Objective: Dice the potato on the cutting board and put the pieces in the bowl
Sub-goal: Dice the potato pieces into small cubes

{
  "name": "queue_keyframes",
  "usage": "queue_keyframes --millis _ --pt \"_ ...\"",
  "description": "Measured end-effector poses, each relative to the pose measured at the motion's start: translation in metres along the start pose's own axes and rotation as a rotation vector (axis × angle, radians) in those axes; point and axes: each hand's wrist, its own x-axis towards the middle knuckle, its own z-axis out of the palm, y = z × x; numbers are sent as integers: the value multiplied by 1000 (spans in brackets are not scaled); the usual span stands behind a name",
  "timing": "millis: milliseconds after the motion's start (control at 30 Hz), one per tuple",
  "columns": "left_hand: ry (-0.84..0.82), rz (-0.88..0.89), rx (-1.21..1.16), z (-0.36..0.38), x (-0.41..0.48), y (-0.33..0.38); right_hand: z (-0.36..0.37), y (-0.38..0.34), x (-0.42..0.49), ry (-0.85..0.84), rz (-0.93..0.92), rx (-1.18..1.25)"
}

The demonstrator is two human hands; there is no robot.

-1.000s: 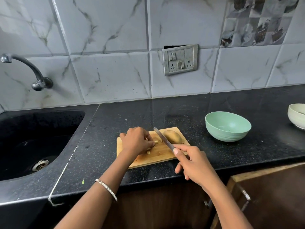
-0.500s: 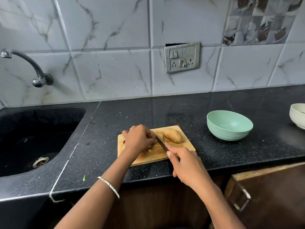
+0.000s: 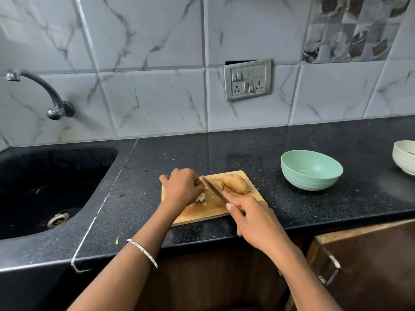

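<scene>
A wooden cutting board (image 3: pixel 224 213) lies on the black counter. On its far right part rests an unpeeled potato half (image 3: pixel 237 186). My left hand (image 3: pixel 183 188) curls over pale potato strips (image 3: pixel 201 198) at the board's left and holds them down. My right hand (image 3: pixel 251 215) grips the handle of a knife (image 3: pixel 213 189), forefinger along its spine; the blade points up and left, close against my left fingers. A mint green bowl (image 3: pixel 311 170) stands to the right of the board and looks empty.
A black sink (image 3: pixel 45 187) with a metal tap (image 3: pixel 45 93) fills the left. A white bowl (image 3: pixel 405 157) sits at the right edge. A switch plate (image 3: pixel 247 79) hangs on the tiled wall. Below the counter's front edge are wooden cabinet doors (image 3: pixel 363 265).
The knife has shifted left and down toward my left hand, from above the board's middle to the strips. My left hand stays on the pieces.
</scene>
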Motion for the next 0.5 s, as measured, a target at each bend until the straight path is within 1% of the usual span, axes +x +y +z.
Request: queue_keyframes --millis 100,233,400,500 --pt "9 11 0 -10 -2 0 -2 -1 3 49 5 -6" --pt "67 -11 -126 -18 -3 -4 0 -3 1 21 21 -102" --pt "55 -15 -164 -22 -3 -1 6 -7 -2 -46 -6 48" --pt "55 -9 -145 -23 -4 2 1 -1 1 23 28 49"
